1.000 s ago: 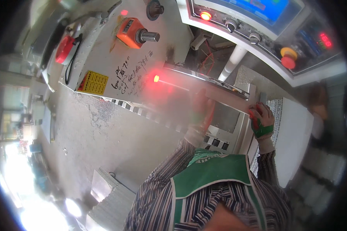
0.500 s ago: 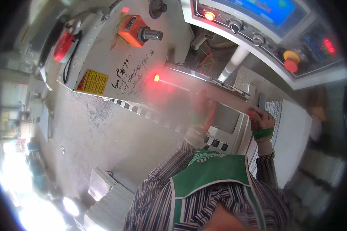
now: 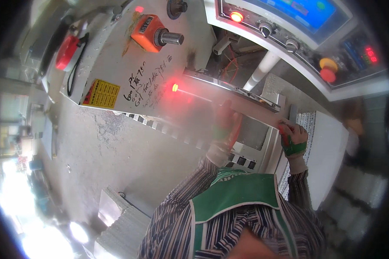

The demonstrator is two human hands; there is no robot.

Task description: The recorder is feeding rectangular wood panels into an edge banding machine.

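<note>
Apparently for steadiness, the right hand [image 3: 294, 139] curls its fingers around the near end of the pale strip [image 3: 261, 111], which runs out from beside the white machine housing [image 3: 147, 60]; the left hand [image 3: 225, 125] sits farther left, but haze hides whether it grips. Stacked boards [image 3: 326, 146] hem in the right wrist, and a control panel [image 3: 309, 45] stands beyond.

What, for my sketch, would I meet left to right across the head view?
Red rounded fixture, yellow rectangular label, orange boxy dial, green-gloved left hand, green-gloved right hand, red-yellow mushroom button.
</note>
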